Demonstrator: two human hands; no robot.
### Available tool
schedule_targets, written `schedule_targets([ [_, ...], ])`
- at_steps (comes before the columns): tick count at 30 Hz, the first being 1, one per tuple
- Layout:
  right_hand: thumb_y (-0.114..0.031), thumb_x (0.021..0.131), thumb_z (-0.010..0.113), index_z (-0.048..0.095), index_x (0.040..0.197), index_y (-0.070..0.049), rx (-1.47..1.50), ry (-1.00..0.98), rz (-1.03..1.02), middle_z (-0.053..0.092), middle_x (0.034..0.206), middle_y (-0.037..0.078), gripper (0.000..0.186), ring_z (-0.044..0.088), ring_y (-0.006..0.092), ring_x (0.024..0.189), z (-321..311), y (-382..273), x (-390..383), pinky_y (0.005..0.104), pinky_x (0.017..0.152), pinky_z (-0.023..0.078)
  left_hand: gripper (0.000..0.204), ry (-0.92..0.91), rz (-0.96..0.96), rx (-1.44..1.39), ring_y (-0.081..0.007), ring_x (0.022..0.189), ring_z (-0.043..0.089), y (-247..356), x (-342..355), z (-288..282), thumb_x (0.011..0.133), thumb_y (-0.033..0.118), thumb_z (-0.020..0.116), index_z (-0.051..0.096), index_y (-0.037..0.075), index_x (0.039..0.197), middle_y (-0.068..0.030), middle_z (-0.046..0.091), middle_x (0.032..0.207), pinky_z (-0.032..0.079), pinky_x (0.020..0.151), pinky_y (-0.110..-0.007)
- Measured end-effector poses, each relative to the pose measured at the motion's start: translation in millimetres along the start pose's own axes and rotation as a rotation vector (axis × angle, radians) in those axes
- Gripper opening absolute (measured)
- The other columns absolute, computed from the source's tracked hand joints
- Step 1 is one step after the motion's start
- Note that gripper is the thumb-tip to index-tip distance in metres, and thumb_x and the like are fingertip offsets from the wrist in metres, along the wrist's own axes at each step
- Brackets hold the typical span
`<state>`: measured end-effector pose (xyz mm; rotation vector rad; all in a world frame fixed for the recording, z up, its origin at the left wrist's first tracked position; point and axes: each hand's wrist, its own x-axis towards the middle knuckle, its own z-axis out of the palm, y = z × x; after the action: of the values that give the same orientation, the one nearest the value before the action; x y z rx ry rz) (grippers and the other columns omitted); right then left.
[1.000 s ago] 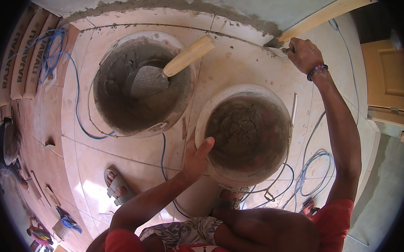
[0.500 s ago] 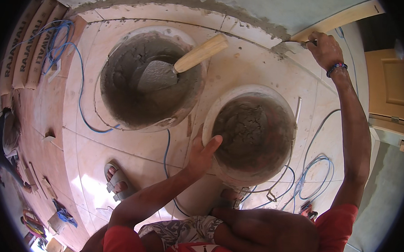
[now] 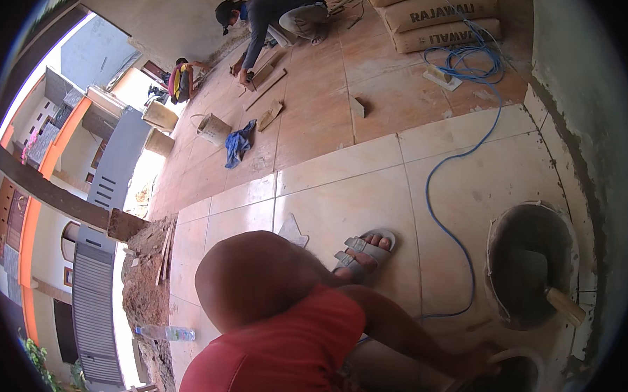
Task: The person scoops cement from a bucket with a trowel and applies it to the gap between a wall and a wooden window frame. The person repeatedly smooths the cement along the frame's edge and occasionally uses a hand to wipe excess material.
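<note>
At the lower right, my left hand grips the rim of a round bucket; its fingers are dim and partly blurred. The bucket's inside looks dark, and the picture's lower edge cuts it off. Just beyond it stands a second bucket holding grey mortar. A trowel rests in that one, its blade on the mortar and its wooden handle over the rim. My right hand is out of view.
Blue cable winds across the tiles from a coil beside stacked sacks. A co-worker crouches over boards at the back; another person is farther off. A pail, blue cloth and plastic bottle lie leftward.
The view has swung far to the left, bringing the room's open side and the co-workers in. My right hand, earlier at the wall's base, has left the picture. My left hand stays on the bucket.
</note>
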<state>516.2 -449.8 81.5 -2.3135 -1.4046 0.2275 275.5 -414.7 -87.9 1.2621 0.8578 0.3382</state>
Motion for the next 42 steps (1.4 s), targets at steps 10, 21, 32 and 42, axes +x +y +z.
schedule_targets([
  [10, -0.014, 0.074, 0.071, 0.061, 0.113, -0.001, 0.408, -0.086, -0.019, 0.066, 0.095, 0.013, 0.042, 0.061, 0.0238, 0.084, 15.6, -15.5, -15.3, 0.0346, 0.075, 0.048, 0.071, 0.000, -0.043, 0.103, -0.0378, 0.133, 0.038, 5.5, 0.3, -1.2, 0.093, 0.047, 0.056, 0.038, -0.002, 0.141, -0.0273, 0.040, 0.139, 0.030, 0.112, -0.043],
  [21, -0.007, 0.071, 0.072, 0.058, 0.121, 0.001, 0.578, -0.132, 0.146, 0.065, 0.097, 0.011, 0.052, 0.060, 0.0174, 0.080, -66.5, 7.9, -114.2, 0.0287, 0.071, 0.048, 0.071, -0.145, 0.056, -0.097, -0.0301, 0.128, 0.046, 35.1, -8.0, -47.0, 0.097, 0.050, 0.050, 0.034, -0.001, 0.144, -0.0199, 0.051, 0.133, 0.032, 0.108, -0.036],
  [32, -0.010, 0.072, 0.074, 0.062, 0.111, -0.003, -0.115, -0.327, -0.018, 0.062, 0.086, 0.011, 0.042, 0.065, 0.0300, 0.076, -41.7, -28.6, -137.8, 0.0401, 0.063, 0.053, 0.053, -0.262, 0.036, -0.184, -0.0172, 0.117, 0.051, 60.0, -14.2, -33.9, 0.105, 0.039, 0.039, 0.046, -0.005, 0.135, -0.0091, 0.055, 0.128, 0.040, 0.101, -0.031],
  [42, -0.009, 0.077, 0.064, 0.064, 0.099, -0.006, -0.145, -0.409, -0.140, 0.061, 0.085, 0.008, 0.022, 0.064, 0.0280, 0.080, -18.3, -29.8, -112.2, 0.0406, 0.067, 0.053, 0.058, -0.222, 0.014, -0.018, -0.0214, 0.122, 0.047, 53.1, -16.8, -50.9, 0.105, 0.042, 0.036, 0.041, -0.006, 0.138, -0.0142, 0.052, 0.132, 0.036, 0.104, -0.033],
])
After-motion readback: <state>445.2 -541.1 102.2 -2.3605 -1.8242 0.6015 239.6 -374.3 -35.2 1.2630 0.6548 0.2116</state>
